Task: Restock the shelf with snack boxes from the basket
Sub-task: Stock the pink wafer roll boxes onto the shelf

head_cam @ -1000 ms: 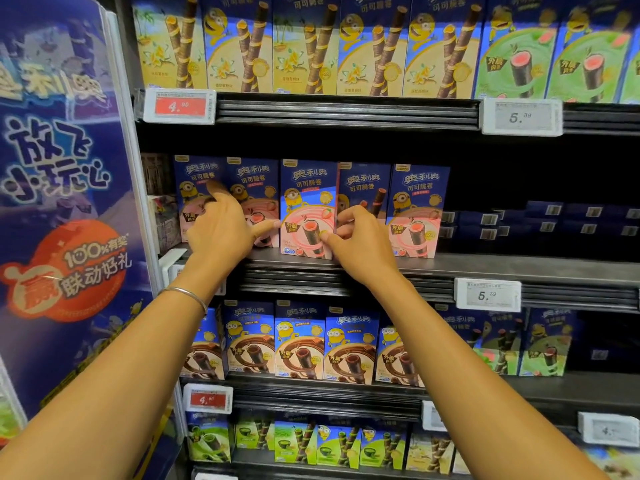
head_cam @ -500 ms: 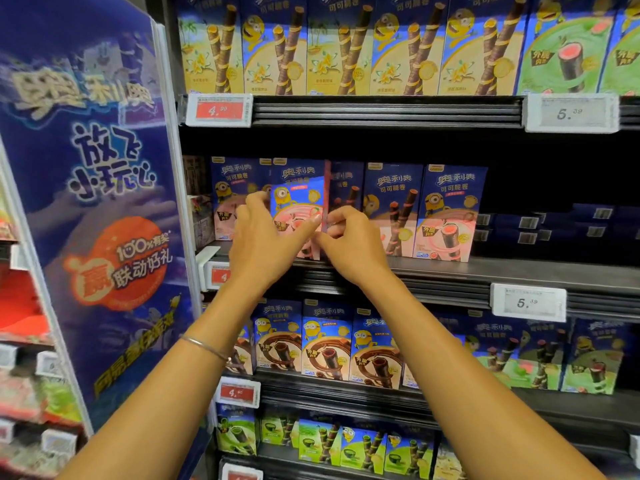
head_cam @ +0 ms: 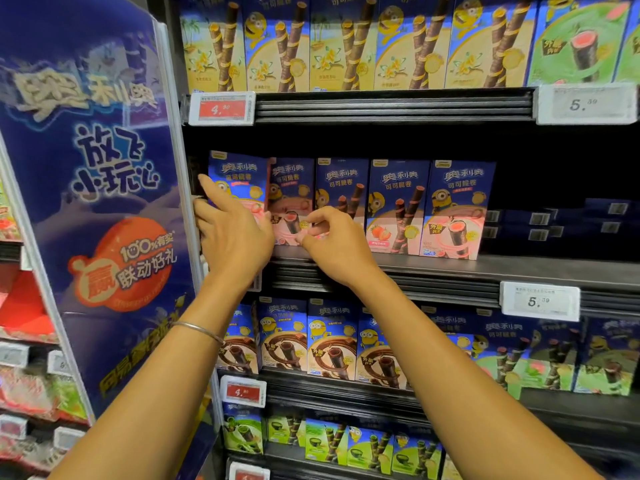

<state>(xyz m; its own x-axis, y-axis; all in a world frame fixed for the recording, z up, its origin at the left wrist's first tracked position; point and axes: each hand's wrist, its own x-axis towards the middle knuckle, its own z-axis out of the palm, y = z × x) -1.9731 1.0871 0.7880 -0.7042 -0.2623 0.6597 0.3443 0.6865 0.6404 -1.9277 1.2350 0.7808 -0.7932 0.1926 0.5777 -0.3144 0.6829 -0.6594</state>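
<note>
Left hand, fingers straight, presses end box at left of shelf, likely squaring it into row. Right hand curled against second box, steadying; true grip cannot tell. Basket unseen.

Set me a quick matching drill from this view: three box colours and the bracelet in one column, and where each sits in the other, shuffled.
Things:
1. yellow boxes
2. pink boxes
3. brown boxes
4. bracelet

Places:
A. third shelf down
B. left wrist
C. top shelf
D. second shelf down

Pairs: 1-C, 2-D, 3-A, 4-B.
</note>
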